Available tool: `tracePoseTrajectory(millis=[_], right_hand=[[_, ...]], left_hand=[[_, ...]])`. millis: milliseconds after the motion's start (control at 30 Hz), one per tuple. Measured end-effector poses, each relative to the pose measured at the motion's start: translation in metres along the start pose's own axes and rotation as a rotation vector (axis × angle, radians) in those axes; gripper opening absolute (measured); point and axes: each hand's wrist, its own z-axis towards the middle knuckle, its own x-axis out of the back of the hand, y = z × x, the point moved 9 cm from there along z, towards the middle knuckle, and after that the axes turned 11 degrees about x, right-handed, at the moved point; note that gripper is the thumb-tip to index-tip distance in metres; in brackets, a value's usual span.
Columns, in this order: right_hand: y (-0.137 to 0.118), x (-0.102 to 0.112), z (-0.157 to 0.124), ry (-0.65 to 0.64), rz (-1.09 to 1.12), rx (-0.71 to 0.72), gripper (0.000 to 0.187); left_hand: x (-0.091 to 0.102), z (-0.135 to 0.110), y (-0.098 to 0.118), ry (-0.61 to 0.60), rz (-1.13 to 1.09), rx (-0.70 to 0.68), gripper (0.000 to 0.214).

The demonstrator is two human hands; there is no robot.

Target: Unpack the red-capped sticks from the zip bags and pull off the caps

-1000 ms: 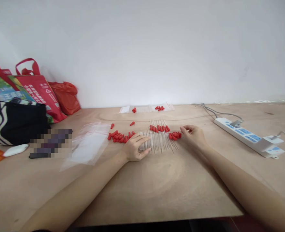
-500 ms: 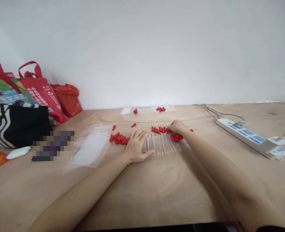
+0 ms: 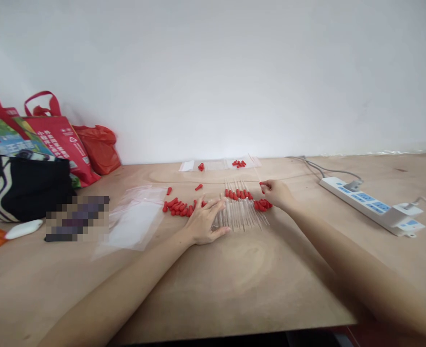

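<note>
My left hand (image 3: pixel 204 222) lies with fingers stretched out at the left edge of a row of thin clear tubes (image 3: pixel 240 216), its thumb apart. Red rubber bulbs (image 3: pixel 178 208) are heaped left of that hand, some partly behind its fingers. Across the far part of the tubes runs a line of red bulbs (image 3: pixel 238 193), with thin tips showing beyond them. My right hand (image 3: pixel 276 193), beyond the tubes on the right, pinches a red rubber bulb (image 3: pixel 262 187). Just below it sits another cluster of red bulbs (image 3: pixel 262 205).
Clear zip bags (image 3: pixel 135 221) lie on the left, near a blurred-out dark object (image 3: pixel 78 219). Small bags (image 3: pixel 216 165) with red bulbs on them lie by the wall. A power strip (image 3: pixel 368 202) with cords is on the right. Shopping bags (image 3: pixel 59 140) stand at left.
My right hand has moved right from the end of the bulb line, and a red bulb now shows in its fingers. My left hand has stayed nearly in place.
</note>
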Motion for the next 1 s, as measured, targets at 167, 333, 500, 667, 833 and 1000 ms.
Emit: tracePoseTrajectory(millis=[167, 333, 500, 667, 833, 1000], right_hand=[[-0.003, 0.01, -0.027, 0.119, 0.035, 0.147, 0.023], [-0.025, 0.015, -0.055, 0.277, 0.058, 0.341, 0.021], [-0.066, 0.004, -0.085, 0.271, -0.145, 0.561, 0.018], [-0.1, -0.012, -0.11, 0.308, -0.193, 0.842, 0.018], [-0.11, -0.014, -0.116, 0.382, -0.181, 0.928, 0.016], [-0.111, -0.01, -0.12, 0.378, -0.224, 0.97, 0.013]], left_hand=[[0.008, -0.004, 0.008, 0.055, 0.007, -0.062, 0.061], [0.022, -0.012, 0.016, 0.244, 0.027, -0.172, 0.051], [0.042, -0.022, 0.021, 0.572, 0.22, -0.137, 0.045], [0.037, -0.023, 0.04, 0.616, 0.376, -0.192, 0.025], [0.034, -0.025, 0.05, 0.602, 0.383, -0.244, 0.009], [0.036, -0.028, 0.049, 0.575, 0.338, -0.245, 0.011]])
